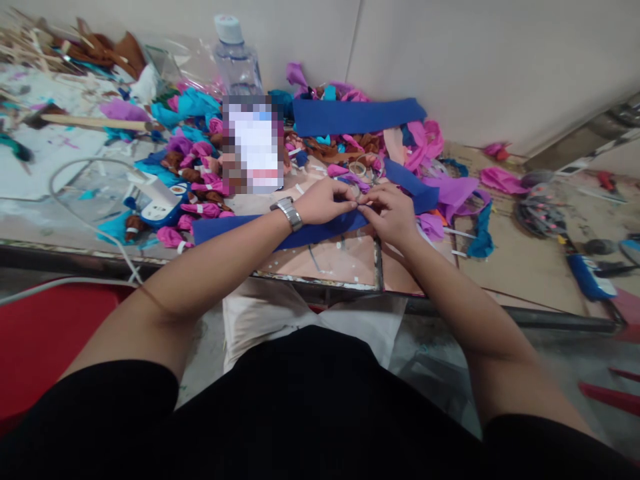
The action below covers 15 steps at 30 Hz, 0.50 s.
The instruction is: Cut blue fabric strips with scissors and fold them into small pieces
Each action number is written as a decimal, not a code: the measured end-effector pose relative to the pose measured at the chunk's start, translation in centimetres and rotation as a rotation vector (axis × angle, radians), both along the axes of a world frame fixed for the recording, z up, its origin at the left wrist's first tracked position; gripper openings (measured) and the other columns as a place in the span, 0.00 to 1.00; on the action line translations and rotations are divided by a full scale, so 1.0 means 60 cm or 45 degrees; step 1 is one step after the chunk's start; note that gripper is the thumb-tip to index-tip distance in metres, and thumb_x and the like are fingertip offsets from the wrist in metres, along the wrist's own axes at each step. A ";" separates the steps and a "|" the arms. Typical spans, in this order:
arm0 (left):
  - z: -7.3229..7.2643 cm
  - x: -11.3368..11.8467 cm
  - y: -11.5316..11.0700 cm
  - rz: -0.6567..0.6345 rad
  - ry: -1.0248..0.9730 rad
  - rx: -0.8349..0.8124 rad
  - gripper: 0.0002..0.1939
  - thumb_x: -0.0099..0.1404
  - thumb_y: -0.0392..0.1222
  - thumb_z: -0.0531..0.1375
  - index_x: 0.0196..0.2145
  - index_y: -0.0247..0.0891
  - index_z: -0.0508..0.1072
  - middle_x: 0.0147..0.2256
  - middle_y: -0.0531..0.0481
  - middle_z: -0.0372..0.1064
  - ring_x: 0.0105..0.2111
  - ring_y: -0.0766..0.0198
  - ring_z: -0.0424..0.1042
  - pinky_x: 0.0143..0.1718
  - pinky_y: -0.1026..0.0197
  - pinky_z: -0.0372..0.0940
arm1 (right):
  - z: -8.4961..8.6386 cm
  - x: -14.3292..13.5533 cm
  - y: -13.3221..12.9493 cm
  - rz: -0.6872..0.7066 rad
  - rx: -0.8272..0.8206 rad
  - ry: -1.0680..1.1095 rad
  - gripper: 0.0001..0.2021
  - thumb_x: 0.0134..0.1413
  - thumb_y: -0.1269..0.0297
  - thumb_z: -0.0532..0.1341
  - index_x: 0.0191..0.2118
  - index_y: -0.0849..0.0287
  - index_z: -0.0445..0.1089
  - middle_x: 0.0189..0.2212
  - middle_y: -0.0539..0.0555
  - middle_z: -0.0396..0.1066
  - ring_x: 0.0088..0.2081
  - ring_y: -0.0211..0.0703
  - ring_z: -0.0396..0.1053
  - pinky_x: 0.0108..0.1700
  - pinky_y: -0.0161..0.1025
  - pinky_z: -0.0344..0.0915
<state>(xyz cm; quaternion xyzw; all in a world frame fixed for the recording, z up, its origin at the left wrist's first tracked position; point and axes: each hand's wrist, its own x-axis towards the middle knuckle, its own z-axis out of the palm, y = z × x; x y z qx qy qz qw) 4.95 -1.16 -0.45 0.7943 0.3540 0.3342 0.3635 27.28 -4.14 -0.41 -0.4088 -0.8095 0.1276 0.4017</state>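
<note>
My left hand (326, 200), with a metal-banded watch (289, 213) on its wrist, meets my right hand (391, 212) just above the worktable. Fingertips of both hands are pinched together around something too small to make out. Under my left hand and forearm lies a long dark blue strip (225, 230). A second blue strip (413, 187) lies just beyond my right hand, and a wider blue piece (357, 117) rests farther back on the heap. Close behind my fingers is a pale ring-shaped roll (357, 169).
Knotted pink, brown and turquoise bundles (200, 183) crowd the left. A clear bottle (239, 63) and a blurred-out phone screen (254, 143) stand behind them. A white cable (53, 177) loops near a power strip (163, 207). A hammer (95, 121) lies left; cardboard (520, 260) covers the right.
</note>
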 end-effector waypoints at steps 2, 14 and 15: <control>0.000 0.000 0.000 0.011 0.009 -0.001 0.12 0.65 0.48 0.64 0.33 0.35 0.80 0.31 0.50 0.77 0.31 0.64 0.69 0.36 0.59 0.62 | -0.001 -0.002 -0.001 0.004 -0.017 0.009 0.10 0.63 0.53 0.67 0.37 0.53 0.78 0.39 0.56 0.78 0.40 0.50 0.74 0.40 0.46 0.72; 0.001 0.001 -0.005 0.053 0.040 0.047 0.11 0.65 0.47 0.64 0.33 0.36 0.80 0.32 0.48 0.79 0.32 0.63 0.71 0.38 0.58 0.64 | -0.010 -0.007 0.000 -0.035 -0.064 0.057 0.09 0.63 0.55 0.68 0.36 0.55 0.77 0.37 0.55 0.76 0.35 0.46 0.71 0.38 0.44 0.69; 0.000 0.001 -0.005 0.057 0.046 0.049 0.11 0.65 0.47 0.64 0.34 0.36 0.81 0.32 0.48 0.79 0.33 0.62 0.72 0.38 0.58 0.64 | -0.010 -0.007 0.001 -0.035 -0.065 0.054 0.09 0.63 0.55 0.68 0.36 0.55 0.77 0.37 0.55 0.76 0.34 0.46 0.71 0.38 0.44 0.69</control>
